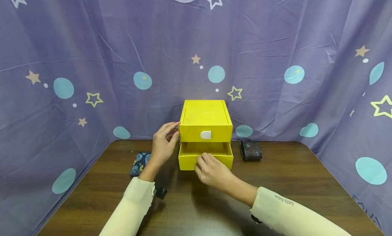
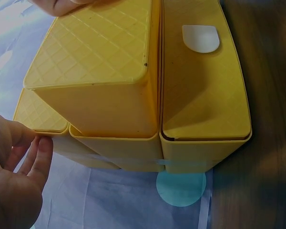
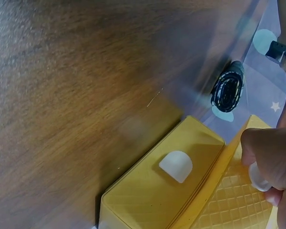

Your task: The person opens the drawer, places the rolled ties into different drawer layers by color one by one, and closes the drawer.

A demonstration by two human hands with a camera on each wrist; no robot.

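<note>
touches the yellow cabinet (image 1: pixel 206 112) with the left hand (image 1: pixel 163 143) at its nine o'clock; grips the pulled-out lower drawer (image 1: pixel 187 162) with the right hand (image 1: pixel 212 169) at six, with a blue bundle (image 1: pixel 140 163) at eight, a dark bundle (image 1: pixel 251 151) at four.

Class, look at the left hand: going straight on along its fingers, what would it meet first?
Likely the yellow drawer unit, at its left side near the top; the left hand seems to touch it, though depth is unclear.

Left hand (image 1: pixel 163 144) stretched forward, fingers (image 1: pixel 167 127) extended, thumb (image 1: pixel 174 139) just below them! Across from it, the right forearm (image 1: pixel 240 190) angles inward, and the right hand (image 1: pixel 212 170) pinches, its fingers curled.
</note>
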